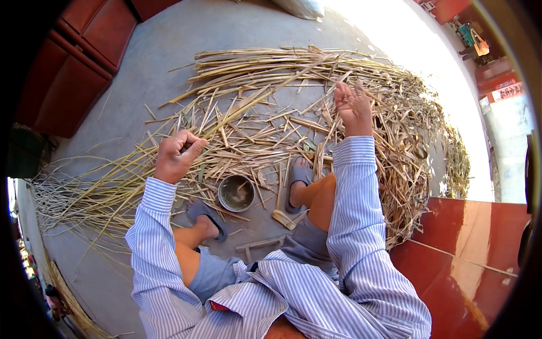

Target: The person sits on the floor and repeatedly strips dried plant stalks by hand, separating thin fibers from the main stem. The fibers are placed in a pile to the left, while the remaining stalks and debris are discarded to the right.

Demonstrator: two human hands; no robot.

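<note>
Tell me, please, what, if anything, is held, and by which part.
The left hand seems to pinch a long stalk at its visible lower end; the right hand is open, apparently empty.

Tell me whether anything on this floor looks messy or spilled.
Dry scraps lie strewn at odd angles beyond the bowl, untidy compared with the more aligned long stalks. The bowl looks upright; no spill shows.
</note>
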